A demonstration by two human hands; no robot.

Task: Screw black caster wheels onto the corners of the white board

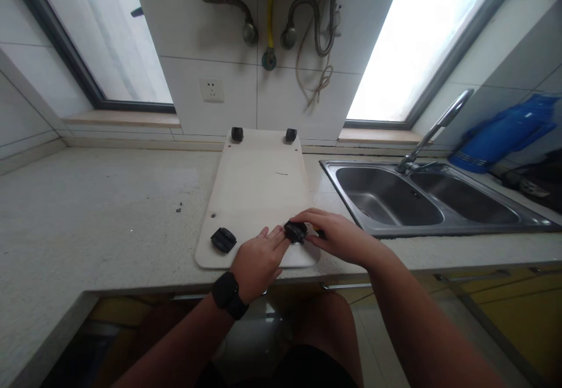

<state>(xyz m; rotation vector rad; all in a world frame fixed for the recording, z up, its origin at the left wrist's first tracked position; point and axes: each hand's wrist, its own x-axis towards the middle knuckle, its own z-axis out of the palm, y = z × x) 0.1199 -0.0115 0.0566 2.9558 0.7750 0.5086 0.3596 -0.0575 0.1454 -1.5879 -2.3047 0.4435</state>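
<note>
A pale, round-cornered board (263, 183) lies on the counter with a black caster-like foot near each corner. My right hand (336, 236) pinches the near-right black foot (295, 231) between thumb and fingers. A small dark piece shows under that palm, too hidden to name. My left hand (259, 259), with a black watch (229, 295) on its wrist, rests on the board with fingers stretched out, their tips against the same foot. The near-left black foot (223, 240) sits beside my left hand. At the far edge are two more feet, a left one (237, 134) and a right one (291, 135).
Tiny dark bits (178, 209) lie on the counter (132, 224) left of the board. To the right is a double steel sink (373, 229) with a tall faucet (434, 130). A blue jug-like container (504, 133) leans beyond it. Hoses and a yellow pipe (271, 13) run along the wall.
</note>
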